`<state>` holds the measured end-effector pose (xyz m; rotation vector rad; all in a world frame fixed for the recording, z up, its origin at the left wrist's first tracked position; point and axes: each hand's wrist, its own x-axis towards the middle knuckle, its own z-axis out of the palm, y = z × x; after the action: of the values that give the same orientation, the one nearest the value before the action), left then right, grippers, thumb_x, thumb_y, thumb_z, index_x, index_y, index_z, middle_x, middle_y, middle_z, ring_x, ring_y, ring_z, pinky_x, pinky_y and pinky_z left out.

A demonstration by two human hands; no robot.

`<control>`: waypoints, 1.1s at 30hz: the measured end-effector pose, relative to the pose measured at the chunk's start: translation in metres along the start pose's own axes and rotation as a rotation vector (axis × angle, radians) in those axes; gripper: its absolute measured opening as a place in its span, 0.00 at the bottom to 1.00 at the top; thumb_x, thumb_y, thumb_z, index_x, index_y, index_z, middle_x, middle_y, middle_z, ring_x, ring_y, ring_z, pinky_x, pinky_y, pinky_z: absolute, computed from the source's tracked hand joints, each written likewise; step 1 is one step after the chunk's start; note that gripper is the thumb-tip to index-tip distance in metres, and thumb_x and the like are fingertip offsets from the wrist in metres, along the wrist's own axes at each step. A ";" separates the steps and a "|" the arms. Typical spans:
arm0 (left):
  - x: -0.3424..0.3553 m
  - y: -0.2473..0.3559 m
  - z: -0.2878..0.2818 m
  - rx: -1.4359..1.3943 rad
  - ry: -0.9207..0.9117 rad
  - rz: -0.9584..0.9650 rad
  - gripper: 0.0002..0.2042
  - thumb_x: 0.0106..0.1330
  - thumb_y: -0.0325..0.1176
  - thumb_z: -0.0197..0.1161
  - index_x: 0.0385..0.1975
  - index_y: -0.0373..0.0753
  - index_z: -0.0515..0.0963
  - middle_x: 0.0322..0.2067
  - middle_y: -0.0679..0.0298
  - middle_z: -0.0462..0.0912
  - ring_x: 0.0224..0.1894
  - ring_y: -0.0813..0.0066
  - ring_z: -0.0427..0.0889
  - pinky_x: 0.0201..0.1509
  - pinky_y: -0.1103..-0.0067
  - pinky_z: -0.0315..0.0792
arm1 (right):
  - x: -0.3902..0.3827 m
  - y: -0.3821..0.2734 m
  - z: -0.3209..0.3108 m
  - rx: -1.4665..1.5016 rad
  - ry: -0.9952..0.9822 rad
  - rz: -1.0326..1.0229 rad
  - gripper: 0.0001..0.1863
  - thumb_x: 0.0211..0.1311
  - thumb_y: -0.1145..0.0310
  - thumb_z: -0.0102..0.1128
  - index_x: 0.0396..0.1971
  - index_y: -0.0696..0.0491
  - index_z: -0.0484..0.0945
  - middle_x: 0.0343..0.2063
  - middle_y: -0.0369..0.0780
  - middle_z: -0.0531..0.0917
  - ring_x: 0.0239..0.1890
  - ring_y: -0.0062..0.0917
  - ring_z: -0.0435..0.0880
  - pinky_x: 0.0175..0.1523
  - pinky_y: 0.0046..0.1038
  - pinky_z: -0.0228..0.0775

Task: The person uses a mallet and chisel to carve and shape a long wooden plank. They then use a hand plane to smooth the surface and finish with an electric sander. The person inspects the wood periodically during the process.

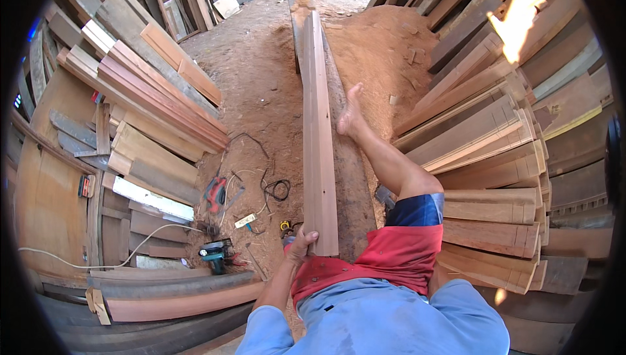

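Sawdust-strewn floor (257,94) between board stacks (479,136), bright sunlight patch (518,26) upper right.

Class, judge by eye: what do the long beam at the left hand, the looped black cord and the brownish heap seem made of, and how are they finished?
Beam: bare wood, apparently planed; pale lengthwise grain shows.

Cord: probably rubber or plastic outside; dark, flexible loops, sheen unclear.

Heap: likely sawdust, unfinished; its surface looks loose and fine.

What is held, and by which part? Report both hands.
The left hand holds the long, light-brown wooden beam by the left edge of its near end; the right hand is out of sight.
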<state>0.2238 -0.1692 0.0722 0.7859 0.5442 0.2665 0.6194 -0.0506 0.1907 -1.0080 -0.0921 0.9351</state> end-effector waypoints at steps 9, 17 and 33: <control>-0.012 0.014 0.090 -0.375 -0.200 -0.010 0.37 0.60 0.53 0.71 0.63 0.36 0.68 0.50 0.58 0.81 0.50 0.65 0.84 0.54 0.65 0.81 | -0.015 -0.012 -0.003 0.028 -0.096 0.015 0.56 0.58 0.18 0.35 0.71 0.30 0.15 0.75 0.39 0.24 0.78 0.43 0.34 0.75 0.60 0.37; -0.024 0.129 0.209 -0.518 -0.536 0.190 0.35 0.72 0.58 0.55 0.69 0.37 0.64 0.59 0.50 0.76 0.58 0.53 0.78 0.60 0.55 0.75 | -0.054 -0.008 -0.008 0.025 -0.216 0.093 0.55 0.58 0.19 0.37 0.72 0.32 0.20 0.75 0.41 0.29 0.77 0.44 0.38 0.74 0.60 0.41; -0.021 0.204 0.269 -0.722 -0.671 0.237 0.28 0.73 0.49 0.60 0.67 0.42 0.68 0.62 0.57 0.77 0.64 0.59 0.76 0.67 0.56 0.67 | -0.114 -0.008 -0.066 -0.044 -0.161 0.114 0.53 0.59 0.21 0.41 0.72 0.36 0.29 0.73 0.45 0.38 0.74 0.46 0.46 0.71 0.60 0.48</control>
<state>0.3501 -0.1991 0.3850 0.1945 -0.2855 0.3651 0.5843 -0.1780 0.1980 -0.9857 -0.1926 1.1217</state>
